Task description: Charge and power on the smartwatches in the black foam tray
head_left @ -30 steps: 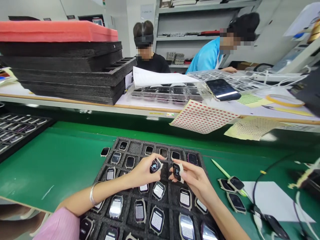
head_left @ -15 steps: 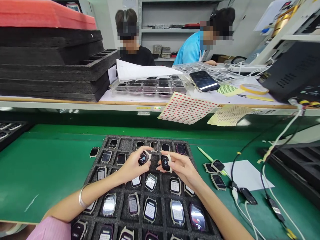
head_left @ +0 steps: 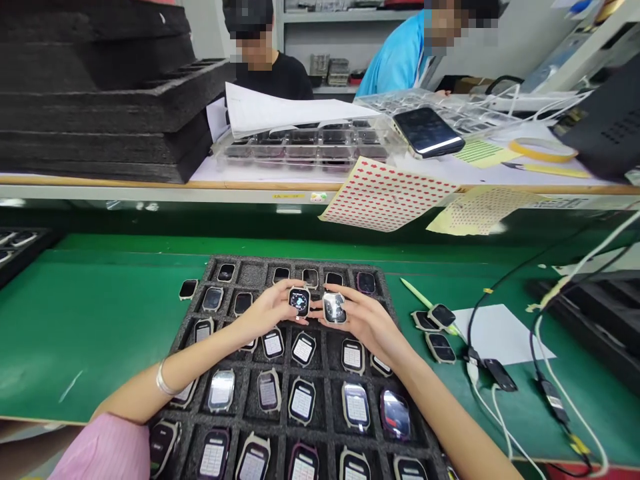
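My left hand (head_left: pixel 280 305) grips a smartwatch body (head_left: pixel 299 302) without a strap, its dark screen lit with a dial and turned toward me. Close beside it, my right hand (head_left: pixel 361 312) holds a second smartwatch body (head_left: pixel 335 308), whose screen catches a bright glare. Both are held above a black foam tray (head_left: pixel 253 272) divided into square compartments. Many strapless watches lie in these compartments, several with white lit screens, such as one watch (head_left: pixel 302 402) near the middle. My forearms hide part of the tray.
On the green table, loose watches (head_left: pixel 441 347) and a light green pen (head_left: pixel 416 293) lie right of the tray, near white paper (head_left: pixel 505 333) and cables (head_left: pixel 537 360). A shelf ahead carries stacked black foam (head_left: pixel 100 127), a phone (head_left: pixel 429 132) and clear trays (head_left: pixel 300 153). Two people sit beyond.
Both held watches have turned so their screens face me more squarely, and the hands have come slightly closer together. The camera view has tipped downward.
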Demonstrator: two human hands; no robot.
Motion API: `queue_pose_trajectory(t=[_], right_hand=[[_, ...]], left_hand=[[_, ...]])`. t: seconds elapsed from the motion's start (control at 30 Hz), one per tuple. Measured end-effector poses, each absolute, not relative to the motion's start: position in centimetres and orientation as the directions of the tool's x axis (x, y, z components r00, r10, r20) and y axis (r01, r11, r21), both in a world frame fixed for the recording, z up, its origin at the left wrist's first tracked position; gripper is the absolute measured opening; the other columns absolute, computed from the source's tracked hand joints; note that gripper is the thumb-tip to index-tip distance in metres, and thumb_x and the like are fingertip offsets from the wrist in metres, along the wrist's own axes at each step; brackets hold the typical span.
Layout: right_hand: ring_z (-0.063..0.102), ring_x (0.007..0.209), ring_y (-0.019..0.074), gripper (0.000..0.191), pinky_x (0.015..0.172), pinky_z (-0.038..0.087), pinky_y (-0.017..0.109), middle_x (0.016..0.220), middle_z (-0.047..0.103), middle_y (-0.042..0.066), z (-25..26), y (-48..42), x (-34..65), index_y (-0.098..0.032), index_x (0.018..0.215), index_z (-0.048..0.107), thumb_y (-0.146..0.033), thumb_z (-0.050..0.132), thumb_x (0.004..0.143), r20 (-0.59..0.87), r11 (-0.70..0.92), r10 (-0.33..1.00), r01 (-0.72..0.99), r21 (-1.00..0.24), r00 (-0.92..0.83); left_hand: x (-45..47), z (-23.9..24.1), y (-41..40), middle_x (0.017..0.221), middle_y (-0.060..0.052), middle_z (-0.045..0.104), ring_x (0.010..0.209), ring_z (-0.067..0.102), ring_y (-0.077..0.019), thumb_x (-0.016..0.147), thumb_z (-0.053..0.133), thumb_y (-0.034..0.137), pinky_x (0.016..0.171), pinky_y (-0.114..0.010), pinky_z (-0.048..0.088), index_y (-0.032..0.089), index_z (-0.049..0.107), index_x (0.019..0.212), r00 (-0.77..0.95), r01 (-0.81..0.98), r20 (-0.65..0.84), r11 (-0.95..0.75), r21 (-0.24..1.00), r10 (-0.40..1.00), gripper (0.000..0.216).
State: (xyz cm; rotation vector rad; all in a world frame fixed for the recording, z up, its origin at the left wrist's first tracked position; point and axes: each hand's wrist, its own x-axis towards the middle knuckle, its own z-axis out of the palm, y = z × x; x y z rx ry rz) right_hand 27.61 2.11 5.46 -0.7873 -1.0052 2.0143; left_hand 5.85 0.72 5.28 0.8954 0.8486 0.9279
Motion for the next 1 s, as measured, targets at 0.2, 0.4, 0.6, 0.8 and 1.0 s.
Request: queue_pose_trajectory(t=[0.2,0.4,0.6,0.8,1.0], right_hand=[[0.068,0.099,0.0272,0.042,0.093,0.049,0.050,0.109,0.070,0.011,5.3,1.8,27.6,-0.021,0.124,0.056,-0.022,0.064,0.083,-0.167,-0.363,0.859,-0.344,-0.866,-0.485],[0.070,0.095,0.0264,0.041,0.089,0.053,0.047,0.108,0.071,0.010,5.3,1.6,27.7,-0.021,0.123,0.057,-0.023,0.064,0.083,-0.148,-0.328,0.866,-0.317,-0.890,-0.478],[0.070,0.094,0.0267,0.043,0.087,0.055,0.047,0.108,0.071,0.011,5.1,1.4,27.5,-0.021,0.123,0.056,-0.026,0.067,0.082,-0.135,-0.269,0.882,-0.248,-0.931,-0.451],[0.065,0.107,0.0275,0.056,0.095,0.050,0.050,0.120,0.065,0.011,4.9,1.7,27.9,-0.023,0.132,0.048,-0.024,0.070,0.081,-0.074,-0.215,0.843,-0.207,-0.954,-0.533],[0.063,0.109,0.0248,0.067,0.100,0.046,0.048,0.120,0.063,0.010,5.0,1.9,28.6,-0.024,0.137,0.041,-0.025,0.071,0.078,-0.066,-0.103,0.818,-0.032,-0.994,-0.572]], left_hand=[[5.6,5.0,0.5,0.098,-0.007,0.067,0.094,0.064,-0.0227,0.072,0.059,0.010,0.079,-0.041,0.056,0.018,0.052,0.117,0.390,-0.247,-0.127,0.237,0.940,0.912,0.046],[5.5,4.8,0.4,0.100,-0.006,0.065,0.095,0.063,-0.0205,0.075,0.057,0.008,0.080,-0.039,0.057,0.018,0.049,0.118,0.413,-0.211,-0.110,0.213,0.954,0.904,0.044],[5.6,4.5,0.4,0.099,-0.006,0.064,0.093,0.063,-0.0190,0.077,0.056,0.008,0.079,-0.037,0.057,0.017,0.049,0.117,0.425,-0.195,-0.100,0.199,0.960,0.900,0.042],[5.5,4.8,0.5,0.096,-0.004,0.064,0.088,0.064,-0.0173,0.075,0.058,0.007,0.078,-0.035,0.057,0.019,0.050,0.114,0.402,-0.189,-0.099,0.189,0.964,0.910,0.042],[5.4,5.4,1.0,0.095,-0.007,0.067,0.091,0.065,-0.0200,0.073,0.063,0.011,0.076,-0.035,0.058,0.016,0.052,0.112,0.356,-0.206,-0.115,0.198,0.958,0.927,0.040]])
